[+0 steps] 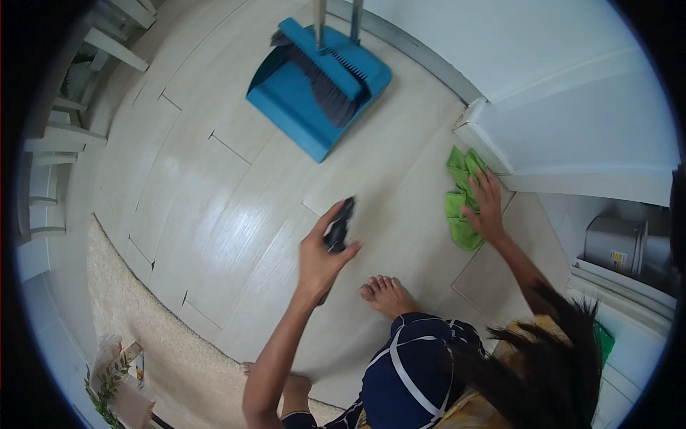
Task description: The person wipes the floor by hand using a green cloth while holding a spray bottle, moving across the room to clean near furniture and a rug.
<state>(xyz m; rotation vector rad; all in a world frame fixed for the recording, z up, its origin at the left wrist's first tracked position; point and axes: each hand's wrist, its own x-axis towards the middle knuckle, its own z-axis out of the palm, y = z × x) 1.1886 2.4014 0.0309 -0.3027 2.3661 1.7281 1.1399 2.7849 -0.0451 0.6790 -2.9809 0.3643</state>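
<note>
My left hand [321,261] is raised above the floor, its fingers and thumb around a small black object [339,225] with pale glints; blur keeps me from telling its kind. To the right, my right hand [487,207] is on a crumpled green cloth [463,225], its fingers over the cloth's right side and its thumb lower on it. The cloth lies on the floor against the corner of a white door frame or cabinet base. Between my hands, one bare foot [389,294] rests on the floor.
A blue dustpan [286,107] holds a blue broom [332,71] with grey bristles, handles upright, ahead of me. A cream rug [164,322] lies at the left, white chair legs [114,48] stand far left. A low shelf at the right holds a grey bin [614,247].
</note>
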